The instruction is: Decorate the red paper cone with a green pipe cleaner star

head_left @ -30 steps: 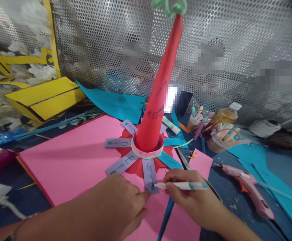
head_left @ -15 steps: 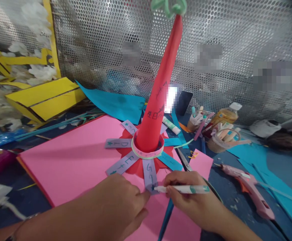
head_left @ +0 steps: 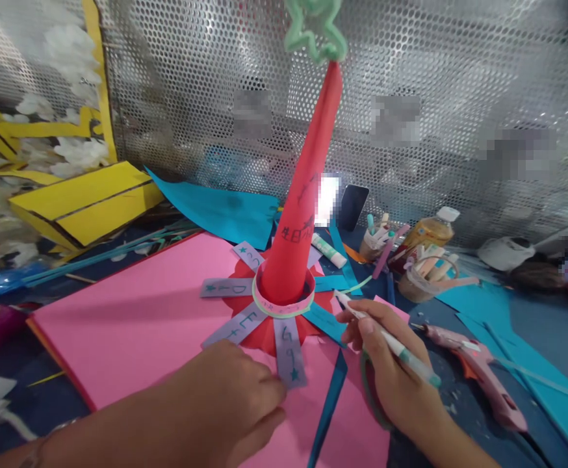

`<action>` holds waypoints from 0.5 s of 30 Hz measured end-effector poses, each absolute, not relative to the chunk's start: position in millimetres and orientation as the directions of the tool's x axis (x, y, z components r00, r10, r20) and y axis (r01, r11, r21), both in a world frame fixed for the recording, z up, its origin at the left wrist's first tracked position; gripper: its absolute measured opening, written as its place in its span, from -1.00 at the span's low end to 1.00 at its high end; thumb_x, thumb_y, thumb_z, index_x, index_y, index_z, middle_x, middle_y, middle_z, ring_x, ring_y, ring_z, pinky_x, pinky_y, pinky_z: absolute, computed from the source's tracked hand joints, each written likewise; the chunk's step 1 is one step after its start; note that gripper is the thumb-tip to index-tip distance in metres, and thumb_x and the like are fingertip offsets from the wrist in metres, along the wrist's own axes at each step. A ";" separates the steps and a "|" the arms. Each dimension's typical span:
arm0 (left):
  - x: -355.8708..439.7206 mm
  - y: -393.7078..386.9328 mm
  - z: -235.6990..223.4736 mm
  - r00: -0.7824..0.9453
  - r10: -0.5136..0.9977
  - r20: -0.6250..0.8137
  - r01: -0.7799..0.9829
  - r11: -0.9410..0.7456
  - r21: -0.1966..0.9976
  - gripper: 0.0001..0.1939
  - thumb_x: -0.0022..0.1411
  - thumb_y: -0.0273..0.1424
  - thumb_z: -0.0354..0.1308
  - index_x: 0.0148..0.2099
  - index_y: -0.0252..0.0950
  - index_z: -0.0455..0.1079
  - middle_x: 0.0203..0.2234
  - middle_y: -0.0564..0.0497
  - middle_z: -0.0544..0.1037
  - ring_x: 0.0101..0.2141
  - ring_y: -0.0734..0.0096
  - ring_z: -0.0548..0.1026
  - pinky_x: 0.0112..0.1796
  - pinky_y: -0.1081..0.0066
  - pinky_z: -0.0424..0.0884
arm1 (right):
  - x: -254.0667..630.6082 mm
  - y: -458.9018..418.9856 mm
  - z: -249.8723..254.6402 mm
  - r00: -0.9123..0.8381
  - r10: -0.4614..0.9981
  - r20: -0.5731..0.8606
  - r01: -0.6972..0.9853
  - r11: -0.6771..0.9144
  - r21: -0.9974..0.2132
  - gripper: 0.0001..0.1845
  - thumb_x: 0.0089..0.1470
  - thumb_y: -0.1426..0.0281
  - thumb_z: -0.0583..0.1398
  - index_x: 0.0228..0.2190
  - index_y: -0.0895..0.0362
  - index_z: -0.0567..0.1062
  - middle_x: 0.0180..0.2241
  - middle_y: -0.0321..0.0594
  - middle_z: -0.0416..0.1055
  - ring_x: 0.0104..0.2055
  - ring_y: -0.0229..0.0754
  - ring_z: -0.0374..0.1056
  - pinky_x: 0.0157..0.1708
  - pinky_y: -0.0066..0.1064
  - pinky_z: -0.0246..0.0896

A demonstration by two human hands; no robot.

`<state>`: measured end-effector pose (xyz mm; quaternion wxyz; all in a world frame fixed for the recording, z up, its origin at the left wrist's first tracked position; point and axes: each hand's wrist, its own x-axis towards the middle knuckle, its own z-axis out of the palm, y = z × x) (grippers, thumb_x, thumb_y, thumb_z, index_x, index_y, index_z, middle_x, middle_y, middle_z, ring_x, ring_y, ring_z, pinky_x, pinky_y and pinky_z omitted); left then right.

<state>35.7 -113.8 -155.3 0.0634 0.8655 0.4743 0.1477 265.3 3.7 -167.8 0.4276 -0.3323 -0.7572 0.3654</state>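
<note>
A tall red paper cone (head_left: pixel 299 227) with a green pipe-cleaner top (head_left: pixel 313 29) stands on a red base with purple lettered strips (head_left: pixel 288 354) fanning out, all on a pink sheet (head_left: pixel 132 325). My left hand (head_left: pixel 235 396) lies curled on the pink sheet, its fingertips touching the nearest purple strip. My right hand (head_left: pixel 391 377) grips a white marker with a teal band (head_left: pixel 396 348); its tip points up and left near the blue strips at the cone's right side.
A pink glue gun (head_left: pixel 474 370) lies right of my right hand. Behind it stand a basket of sticks (head_left: pixel 425 276), a cup of pens (head_left: pixel 376 240), a bottle (head_left: pixel 433 227) and a glue stick (head_left: pixel 330 251). Yellow card (head_left: pixel 84 198) and blue sheets (head_left: pixel 220 205) lean by the perforated metal wall.
My right hand has lifted the marker off the purple strip's end and swung it right, tip now pointing toward the cone's right side. The view has tilted up slightly.
</note>
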 end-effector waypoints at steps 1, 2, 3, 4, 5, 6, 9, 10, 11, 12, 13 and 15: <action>33.1 -111.6 -156.9 0.497 0.834 0.240 0.793 -0.549 0.265 -0.86 0.36 -0.42 0.10 -0.29 -0.21 0.42 -0.47 0.10 0.57 -0.49 0.34 0.49 -0.48 0.31 0.21 | 265.4 5.3 -167.8 -0.408 0.808 0.425 0.213 0.537 -0.816 -0.72 0.40 0.19 0.08 -0.07 0.04 0.52 -0.22 -0.17 0.59 -0.34 -0.20 0.49 -0.35 -0.44 0.42; 30.1 -109.1 -158.4 0.471 0.832 0.292 0.795 -0.544 0.269 -0.83 0.37 -0.43 0.07 -0.30 -0.20 0.42 -0.48 0.09 0.56 -0.48 0.35 0.50 -0.46 0.33 0.24 | 265.7 7.0 -167.5 -0.413 0.798 0.440 0.241 0.561 -0.792 -0.71 0.41 0.20 0.05 -0.08 0.03 0.52 -0.21 -0.17 0.60 -0.30 -0.18 0.52 -0.31 -0.43 0.43; 27.0 -106.3 -159.7 0.426 0.834 0.352 0.806 -0.526 0.272 -0.81 0.38 -0.44 0.04 -0.29 -0.20 0.42 -0.47 0.07 0.55 -0.46 0.35 0.51 -0.44 0.35 0.27 | 266.3 8.7 -167.0 -0.429 0.783 0.450 0.274 0.588 -0.761 -0.71 0.41 0.21 0.04 -0.09 0.03 0.51 -0.21 -0.17 0.61 -0.25 -0.15 0.54 -0.28 -0.42 0.44; 23.9 -103.4 -160.6 0.362 0.836 0.411 0.824 -0.493 0.278 -0.81 0.40 -0.45 0.01 -0.25 -0.20 0.43 -0.43 0.05 0.55 -0.42 0.34 0.52 -0.41 0.36 0.32 | 267.0 10.4 -166.5 -0.454 0.768 0.452 0.310 0.611 -0.728 -0.71 0.42 0.22 0.03 -0.09 0.02 0.51 -0.20 -0.18 0.62 -0.20 -0.13 0.56 -0.24 -0.40 0.44; 20.9 -100.3 -161.2 0.296 0.837 0.461 0.843 -0.456 0.287 -0.82 0.41 -0.45 0.00 -0.18 -0.20 0.43 -0.37 0.03 0.56 -0.37 0.33 0.54 -0.37 0.37 0.37 | 268.0 12.1 -166.0 -0.479 0.756 0.446 0.349 0.630 -0.693 -0.72 0.42 0.23 0.02 -0.08 0.01 0.50 -0.18 -0.18 0.62 -0.15 -0.11 0.57 -0.21 -0.39 0.44; 18.2 -97.3 -161.5 0.235 0.837 0.494 0.859 -0.417 0.298 -0.83 0.42 -0.44 0.01 -0.09 -0.20 0.43 -0.29 -0.01 0.57 -0.31 0.31 0.56 -0.33 0.37 0.41 | 269.2 13.6 -165.8 -0.504 0.747 0.433 0.389 0.644 -0.659 -0.72 0.42 0.25 0.01 -0.07 0.00 0.48 -0.16 -0.18 0.62 -0.12 -0.09 0.57 -0.19 -0.38 0.44; 12.5 -88.5 -161.6 0.111 0.837 0.536 0.906 -0.307 0.292 -0.68 0.40 -0.41 0.04 0.17 -0.19 0.30 -0.04 -0.13 0.50 -0.11 0.18 0.56 -0.21 0.28 0.51 | 272.9 17.4 -167.6 -0.558 0.739 0.376 0.481 0.658 -0.580 -0.73 0.42 0.30 -0.02 0.02 -0.02 0.40 -0.05 -0.16 0.58 -0.02 -0.03 0.54 -0.13 -0.29 0.43; 11.5 -85.8 -162.0 0.088 0.834 0.546 0.916 -0.283 0.285 -0.62 0.39 -0.41 0.05 0.22 -0.20 0.25 0.02 -0.17 0.46 -0.04 0.13 0.54 -0.16 0.23 0.53 | 273.8 18.4 -168.7 -0.575 0.738 0.354 0.498 0.659 -0.564 -0.72 0.41 0.32 -0.03 0.04 -0.02 0.37 -0.02 -0.15 0.56 0.01 -0.01 0.52 -0.10 -0.25 0.43; 10.7 -83.4 -162.8 0.072 0.830 0.552 0.921 -0.268 0.283 -0.58 0.38 -0.40 0.05 0.25 -0.21 0.22 0.05 -0.20 0.43 0.01 0.09 0.51 -0.13 0.20 0.54 | 274.5 19.1 -169.8 -0.591 0.736 0.330 0.510 0.658 -0.554 -0.71 0.40 0.34 -0.03 0.06 -0.02 0.35 0.00 -0.14 0.55 0.02 0.01 0.52 -0.09 -0.23 0.42; 10.3 -81.1 -164.0 0.063 0.833 0.549 0.922 -0.259 0.287 -0.56 0.37 -0.41 0.06 0.26 -0.21 0.20 0.08 -0.21 0.41 0.03 0.07 0.50 -0.11 0.18 0.55 | 274.9 19.6 -170.6 -0.604 0.736 0.305 0.521 0.655 -0.548 -0.71 0.40 0.35 -0.04 0.08 -0.02 0.33 -0.01 -0.13 0.55 0.01 0.02 0.51 -0.09 -0.20 0.42; 10.1 -79.1 -165.4 0.061 0.843 0.534 0.921 -0.254 0.295 -0.57 0.37 -0.41 0.06 0.26 -0.21 0.21 0.08 -0.22 0.40 0.03 0.07 0.51 -0.12 0.17 0.56 | 274.8 19.8 -170.9 -0.612 0.737 0.286 0.530 0.651 -0.544 -0.70 0.39 0.36 -0.04 0.08 -0.02 0.32 -0.03 -0.13 0.56 0.00 0.04 0.51 -0.10 -0.18 0.41; 10.2 -75.6 -168.7 0.065 0.878 0.473 0.923 -0.233 0.307 -0.60 0.36 -0.40 0.07 0.22 -0.20 0.26 0.08 -0.20 0.41 -0.03 0.07 0.54 -0.19 0.19 0.58 | 273.7 19.5 -169.7 -0.616 0.742 0.265 0.535 0.641 -0.551 -0.72 0.41 0.34 -0.05 0.06 -0.02 0.32 -0.07 -0.13 0.57 -0.05 0.05 0.52 -0.12 -0.17 0.40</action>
